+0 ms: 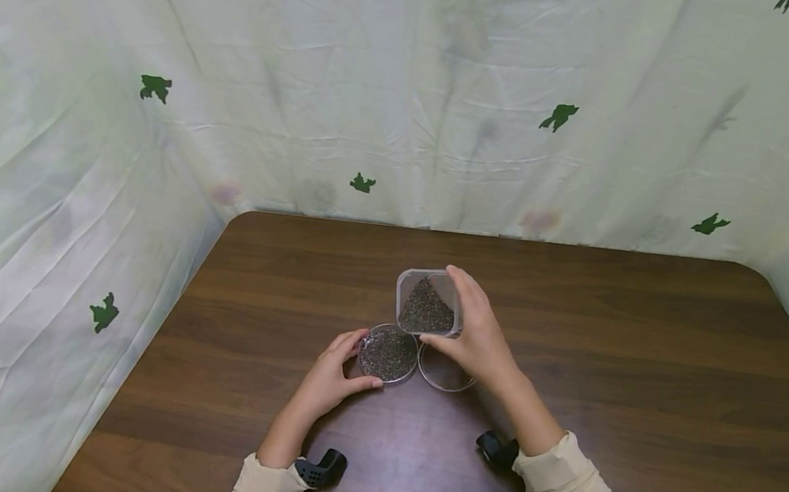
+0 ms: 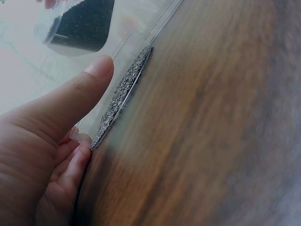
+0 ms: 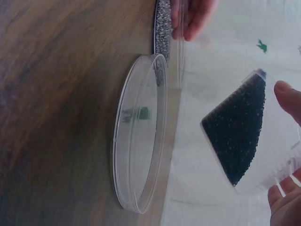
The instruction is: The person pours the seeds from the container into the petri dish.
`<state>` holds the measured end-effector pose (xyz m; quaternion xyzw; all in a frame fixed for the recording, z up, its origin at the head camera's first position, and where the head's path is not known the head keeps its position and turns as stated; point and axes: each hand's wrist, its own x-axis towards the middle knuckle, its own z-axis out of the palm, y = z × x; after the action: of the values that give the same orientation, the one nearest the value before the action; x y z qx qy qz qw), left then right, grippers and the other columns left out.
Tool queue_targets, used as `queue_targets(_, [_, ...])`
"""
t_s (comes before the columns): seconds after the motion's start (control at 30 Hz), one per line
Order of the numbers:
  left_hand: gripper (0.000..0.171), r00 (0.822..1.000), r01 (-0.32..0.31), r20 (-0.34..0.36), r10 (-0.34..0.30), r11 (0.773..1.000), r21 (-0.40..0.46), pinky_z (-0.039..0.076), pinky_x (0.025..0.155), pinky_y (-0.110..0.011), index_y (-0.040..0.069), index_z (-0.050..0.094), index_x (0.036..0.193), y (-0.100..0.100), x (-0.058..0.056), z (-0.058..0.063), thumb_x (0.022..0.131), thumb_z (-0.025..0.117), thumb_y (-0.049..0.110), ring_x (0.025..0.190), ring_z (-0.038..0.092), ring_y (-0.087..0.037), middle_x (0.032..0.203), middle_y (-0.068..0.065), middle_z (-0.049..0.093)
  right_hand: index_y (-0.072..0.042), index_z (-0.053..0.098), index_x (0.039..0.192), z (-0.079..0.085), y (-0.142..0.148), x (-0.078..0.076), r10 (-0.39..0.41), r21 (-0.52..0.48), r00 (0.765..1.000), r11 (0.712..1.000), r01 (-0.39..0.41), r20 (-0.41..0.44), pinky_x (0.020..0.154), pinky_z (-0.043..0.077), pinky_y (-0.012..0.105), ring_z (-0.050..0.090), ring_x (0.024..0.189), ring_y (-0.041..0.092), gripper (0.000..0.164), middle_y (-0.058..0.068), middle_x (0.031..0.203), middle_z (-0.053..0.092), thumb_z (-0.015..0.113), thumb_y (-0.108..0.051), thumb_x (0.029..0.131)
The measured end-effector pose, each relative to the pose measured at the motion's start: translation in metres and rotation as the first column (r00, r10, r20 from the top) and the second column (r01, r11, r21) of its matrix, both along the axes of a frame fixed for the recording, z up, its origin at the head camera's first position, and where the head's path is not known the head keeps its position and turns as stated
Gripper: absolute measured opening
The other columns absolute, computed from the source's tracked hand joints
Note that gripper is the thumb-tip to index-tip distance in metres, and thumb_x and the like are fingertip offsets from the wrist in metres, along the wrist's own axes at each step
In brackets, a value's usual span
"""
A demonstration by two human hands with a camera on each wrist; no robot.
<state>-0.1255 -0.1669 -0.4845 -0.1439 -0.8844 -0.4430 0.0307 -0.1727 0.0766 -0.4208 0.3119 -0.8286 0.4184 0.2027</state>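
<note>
A round clear petri dish [image 1: 388,354] filled with dark grey granules lies on the table. My left hand [image 1: 332,377] holds it by the rim, fingers at its far left side and thumb at the near edge. Above and just beyond it, my right hand [image 1: 475,332] grips a clear square plastic tub [image 1: 429,303] by its right side. Dark granules [image 3: 240,129] lie heaped in the tub, which is tilted and off the table. Beside the filled dish stands a second clear round dish [image 3: 138,134] with no granules visible in it, partly hidden by my right hand in the head view.
The brown wooden table [image 1: 610,344] extends all round the dishes. A pale curtain [image 1: 384,82] with green bird shapes hangs behind it and at both sides. Black wrist devices [image 1: 323,469] sit at both cuffs.
</note>
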Motion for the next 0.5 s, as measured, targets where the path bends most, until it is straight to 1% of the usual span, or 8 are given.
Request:
queue_targets(0.13, [0.08, 1.0, -0.004, 0.004, 0.004, 1.0, -0.004, 0.042, 0.091, -0.032, -0.002, 0.042, 0.13, 0.0005, -0.0005, -0.0005, 0.065, 0.08, 0.024, 0.108, 0.052, -0.029, 0.124, -0.015, 0.045, -0.005, 0.027, 0.139, 0.002, 0.0023, 0.0026, -0.028, -0.043, 0.996, 0.999, 0.032, 0.08, 0.104, 0.025, 0.039, 0.027, 0.127, 0.024, 0.1, 0.014, 0.139, 0.032, 0.085, -0.017, 0.058])
queue_targets(0.27, [0.08, 1.0, -0.012, 0.025, 0.013, 1.0, -0.013, 0.041, 0.092, -0.03, -0.001, 0.042, 0.13, 0.0008, -0.0008, -0.0003, 0.064, 0.081, 0.023, 0.109, 0.051, -0.027, 0.125, -0.014, 0.045, -0.008, 0.027, 0.14, 0.004, 0.0044, 0.005, -0.045, -0.099, 0.99, 0.993, 0.058, 0.132, 0.102, 0.028, 0.04, 0.029, 0.126, 0.022, 0.1, 0.011, 0.14, 0.031, 0.085, -0.018, 0.059])
queue_targets(0.5, [0.08, 1.0, -0.016, 0.026, 0.017, 1.0, -0.027, 0.041, 0.092, -0.032, 0.0, 0.042, 0.131, 0.0009, -0.0007, -0.0001, 0.065, 0.08, 0.025, 0.108, 0.051, -0.027, 0.125, -0.014, 0.045, -0.011, 0.028, 0.14, 0.0067, 0.0087, 0.0074, -0.066, -0.17, 0.975, 0.98, 0.104, 0.213, 0.1, 0.03, 0.04, 0.032, 0.124, 0.021, 0.099, 0.008, 0.139, 0.032, 0.085, -0.022, 0.059])
